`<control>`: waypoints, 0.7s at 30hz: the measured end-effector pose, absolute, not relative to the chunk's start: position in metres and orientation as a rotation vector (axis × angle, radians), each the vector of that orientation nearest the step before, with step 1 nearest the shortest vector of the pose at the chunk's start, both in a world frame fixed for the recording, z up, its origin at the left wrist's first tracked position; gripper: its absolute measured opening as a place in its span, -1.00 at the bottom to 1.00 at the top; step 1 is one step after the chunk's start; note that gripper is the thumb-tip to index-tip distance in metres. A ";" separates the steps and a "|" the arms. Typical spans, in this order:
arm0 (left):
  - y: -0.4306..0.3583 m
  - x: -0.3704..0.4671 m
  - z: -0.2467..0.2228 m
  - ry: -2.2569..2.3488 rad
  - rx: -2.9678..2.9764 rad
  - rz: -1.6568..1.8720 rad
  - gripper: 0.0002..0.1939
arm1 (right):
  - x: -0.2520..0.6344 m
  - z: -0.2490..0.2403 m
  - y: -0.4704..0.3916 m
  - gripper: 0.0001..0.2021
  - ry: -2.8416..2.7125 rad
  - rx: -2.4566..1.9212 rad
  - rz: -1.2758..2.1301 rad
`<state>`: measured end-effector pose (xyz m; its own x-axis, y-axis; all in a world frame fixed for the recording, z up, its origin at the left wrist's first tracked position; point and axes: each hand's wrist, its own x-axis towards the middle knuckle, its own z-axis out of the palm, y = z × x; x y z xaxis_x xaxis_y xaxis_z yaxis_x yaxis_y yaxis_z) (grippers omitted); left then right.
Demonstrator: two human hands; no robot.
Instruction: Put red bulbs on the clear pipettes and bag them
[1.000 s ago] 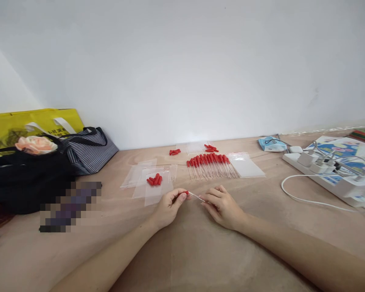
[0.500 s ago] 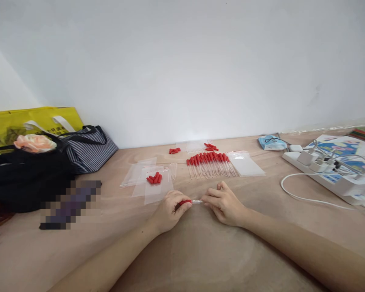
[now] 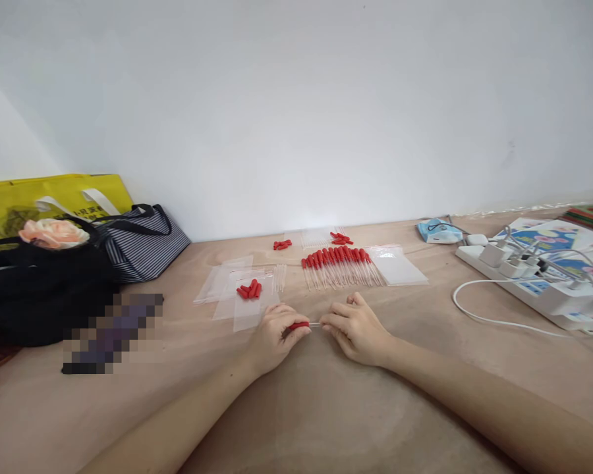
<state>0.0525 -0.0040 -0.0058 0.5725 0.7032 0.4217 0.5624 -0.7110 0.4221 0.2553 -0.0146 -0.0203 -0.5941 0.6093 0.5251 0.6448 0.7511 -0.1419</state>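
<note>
My left hand [image 3: 273, 337] pinches a red rubber dropper bulb [image 3: 299, 325] between thumb and fingers. From the bulb's right end a thin glass dropper tube [image 3: 315, 324] runs to my right hand [image 3: 360, 332], whose closed fingertips grip it. How far the tube sits inside the bulb is hidden. Beyond my hands lies a row of droppers with red bulbs [image 3: 337, 257], bulbs pointing away from me. Several loose red bulbs [image 3: 250, 289] rest on clear zip bags [image 3: 247, 320] left of them, beside a few bare glass tubes [image 3: 279, 278].
More red bulbs [image 3: 342, 238] and glass tubes [image 3: 316, 237] lie near the wall. A stack of zip bags [image 3: 400, 266] is right of the row. Farther right sit a power strip [image 3: 518, 283] with cables and a blue packet [image 3: 439, 231]. Bags [image 3: 145, 240] stand at left.
My right hand has moved a little left, toward my left hand. Less of the glass tube shows between them. The view has shifted slightly.
</note>
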 end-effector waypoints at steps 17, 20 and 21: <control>-0.002 0.043 -0.013 1.012 2.701 0.886 -0.85 | 0.259 -0.019 -0.012 -0.83 -2.442 -0.943 -0.186; 0.001 0.040 -0.013 1.091 2.688 0.950 -0.83 | 0.258 -0.015 -0.010 -0.83 -2.474 -1.001 -0.156; 0.002 0.038 -0.013 1.171 2.661 1.007 -0.76 | 0.257 -0.013 -0.006 -0.83 -2.458 -1.057 -0.131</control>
